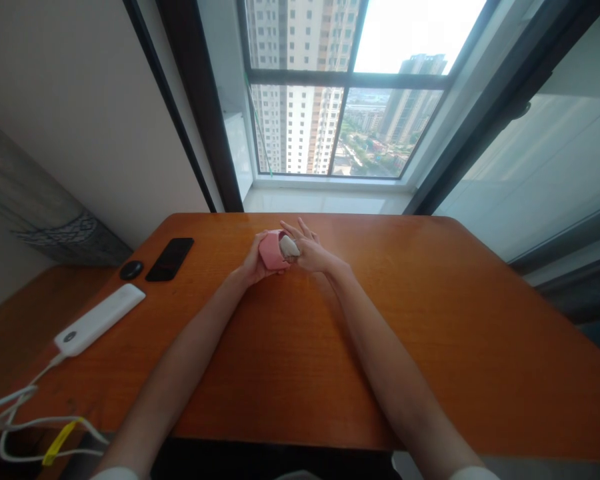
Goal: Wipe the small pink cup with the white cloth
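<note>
Both of my hands meet over the far middle of the orange wooden table [430,333]. My left hand [254,263] is closed round a small pink case [270,252] and holds it just above the tabletop. My right hand [307,252] pinches a small whitish object [289,247] at the case's right side, thumb and forefinger closed on it, with the other fingers stretched out. I cannot tell what the whitish object is.
A black phone [170,259] lies flat at the left, with a small black round object [131,270] beside it. A white power bank [100,320] lies nearer the left edge, with a white cable [20,413] running off the table. A large window [340,100] is beyond the table.
</note>
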`<state>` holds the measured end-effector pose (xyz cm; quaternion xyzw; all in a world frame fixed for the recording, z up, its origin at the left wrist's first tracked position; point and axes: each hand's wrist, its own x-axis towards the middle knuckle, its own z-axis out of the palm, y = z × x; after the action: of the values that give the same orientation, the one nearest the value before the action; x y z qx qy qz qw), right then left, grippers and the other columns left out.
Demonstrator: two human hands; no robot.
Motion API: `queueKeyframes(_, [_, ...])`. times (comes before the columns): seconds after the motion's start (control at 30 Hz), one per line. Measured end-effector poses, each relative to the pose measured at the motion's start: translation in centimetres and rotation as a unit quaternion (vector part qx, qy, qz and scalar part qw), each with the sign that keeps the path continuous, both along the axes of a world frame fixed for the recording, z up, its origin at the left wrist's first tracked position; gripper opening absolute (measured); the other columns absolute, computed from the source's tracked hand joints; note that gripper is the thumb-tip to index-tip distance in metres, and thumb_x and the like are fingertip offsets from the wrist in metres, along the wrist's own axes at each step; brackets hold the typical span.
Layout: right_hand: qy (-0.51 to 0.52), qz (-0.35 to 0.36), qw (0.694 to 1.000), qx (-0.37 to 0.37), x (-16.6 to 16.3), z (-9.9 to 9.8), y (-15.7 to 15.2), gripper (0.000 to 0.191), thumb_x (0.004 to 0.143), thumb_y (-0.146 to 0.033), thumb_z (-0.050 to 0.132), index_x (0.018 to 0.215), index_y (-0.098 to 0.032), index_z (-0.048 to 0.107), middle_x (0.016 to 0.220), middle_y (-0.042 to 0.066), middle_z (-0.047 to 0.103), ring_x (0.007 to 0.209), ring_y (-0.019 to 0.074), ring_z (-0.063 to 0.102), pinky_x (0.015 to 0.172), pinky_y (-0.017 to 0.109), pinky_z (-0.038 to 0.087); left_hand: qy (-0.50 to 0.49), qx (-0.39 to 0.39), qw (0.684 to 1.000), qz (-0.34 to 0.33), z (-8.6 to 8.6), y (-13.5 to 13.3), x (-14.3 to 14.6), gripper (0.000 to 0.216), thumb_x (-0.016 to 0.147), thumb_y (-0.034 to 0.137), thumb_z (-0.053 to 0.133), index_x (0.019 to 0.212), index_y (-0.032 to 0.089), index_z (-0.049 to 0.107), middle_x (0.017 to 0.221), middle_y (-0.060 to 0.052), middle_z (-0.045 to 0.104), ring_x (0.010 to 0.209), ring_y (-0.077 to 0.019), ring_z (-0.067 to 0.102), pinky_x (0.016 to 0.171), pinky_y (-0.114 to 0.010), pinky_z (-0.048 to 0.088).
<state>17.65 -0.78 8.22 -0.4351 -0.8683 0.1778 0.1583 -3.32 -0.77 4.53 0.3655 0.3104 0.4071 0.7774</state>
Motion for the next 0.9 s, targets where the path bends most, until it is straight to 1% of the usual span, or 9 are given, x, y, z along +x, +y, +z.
queueKeyframes(0.13, [0.016,-0.033,0.999,0.023,0.5,-0.7,0.5,0.018,0.095,-0.032,0.077,0.108,-0.022,0.084,0.190,0.005,0.022,0.176,0.0500,0.000,0.131,0.081,0.019,0.002,-0.002,1.000,-0.011,0.2,0.0,0.0,0.071,0.108,0.070,0.035,0.136,0.012,0.065,0.098,-0.019,0.080,0.070,-0.0305,0.078,0.053,-0.035,0.058])
queueKeyframes(0.2, [0.048,-0.060,0.995,0.067,0.8,-1.3,0.7,0.015,0.098,-0.033,0.076,0.097,-0.021,0.083,0.189,0.006,0.025,0.176,0.0491,0.007,0.132,0.079,0.022,-0.007,0.001,1.000,-0.020,-0.1,0.2,-0.2,0.073,0.108,0.071,0.035,0.142,0.013,0.062,0.100,-0.019,0.080,0.069,-0.0309,0.078,0.053,-0.035,0.057])
queueKeyframes(0.27, [0.079,-0.079,0.987,0.112,0.8,-1.9,0.7,0.022,0.101,-0.033,0.071,0.087,-0.019,0.080,0.188,0.007,0.027,0.175,0.0474,0.012,0.132,0.077,0.025,-0.019,0.009,0.999,-0.026,-0.6,0.5,-0.3,0.072,0.107,0.071,0.039,0.148,0.016,0.060,0.102,-0.018,0.081,0.069,-0.0309,0.078,0.054,-0.036,0.057])
queueKeyframes(0.4, [0.136,-0.083,0.977,0.140,0.0,-2.8,0.8,0.024,0.103,-0.029,0.064,0.091,-0.020,0.082,0.187,0.007,0.029,0.174,0.0422,0.020,0.134,0.074,0.027,-0.022,0.008,0.999,-0.043,-1.2,0.9,-0.6,0.074,0.105,0.075,0.042,0.134,0.011,0.067,0.093,-0.018,0.080,0.070,-0.0309,0.078,0.055,-0.035,0.058])
queueKeyframes(0.53, [0.221,-0.072,0.968,0.093,-1.7,-3.2,1.1,0.022,0.099,-0.032,0.069,0.114,-0.025,0.084,0.181,0.006,0.044,0.173,0.0344,0.025,0.140,0.066,0.027,-0.013,0.015,0.999,-0.043,-1.1,0.8,-0.4,0.075,0.106,0.076,0.038,0.117,0.009,0.071,0.086,-0.019,0.079,0.070,-0.0315,0.077,0.055,-0.035,0.056])
queueKeyframes(0.63, [0.235,-0.014,0.971,0.031,-2.0,-3.0,1.4,0.026,0.099,-0.034,0.069,0.119,-0.026,0.083,0.175,0.005,0.051,0.173,0.0300,0.029,0.143,0.060,0.023,-0.018,0.013,0.999,-0.026,-0.8,0.5,-0.3,0.072,0.107,0.074,0.038,0.123,0.012,0.070,0.086,-0.018,0.079,0.068,-0.0317,0.077,0.053,-0.034,0.055])
queueKeyframes(0.73, [0.218,0.062,0.974,-0.024,-1.1,-2.5,1.5,0.029,0.098,-0.037,0.070,0.122,-0.026,0.082,0.173,0.006,0.053,0.171,0.0268,0.033,0.143,0.056,0.027,-0.017,0.000,1.000,-0.024,-0.6,0.3,-0.3,0.071,0.107,0.072,0.038,0.133,0.012,0.066,0.090,-0.018,0.080,0.070,-0.0327,0.078,0.055,-0.036,0.056])
queueKeyframes(0.8, [0.198,0.077,0.976,-0.045,-0.1,-2.1,1.5,0.033,0.095,-0.037,0.074,0.126,-0.028,0.082,0.177,0.005,0.049,0.173,0.0286,0.030,0.141,0.059,0.029,-0.013,-0.003,1.000,-0.027,-0.6,0.2,-0.4,0.072,0.108,0.071,0.037,0.135,0.011,0.066,0.093,-0.020,0.080,0.071,-0.0335,0.078,0.055,-0.036,0.057])
queueKeyframes(0.9, [0.134,0.053,0.988,-0.056,0.9,-1.9,1.5,0.024,0.091,-0.034,0.080,0.114,-0.028,0.085,0.184,0.003,0.038,0.176,0.0398,0.020,0.139,0.073,0.021,-0.014,0.003,0.999,-0.033,-0.6,0.1,-0.5,0.075,0.107,0.073,0.038,0.134,0.010,0.068,0.096,-0.021,0.080,0.072,-0.0329,0.078,0.056,-0.036,0.058])
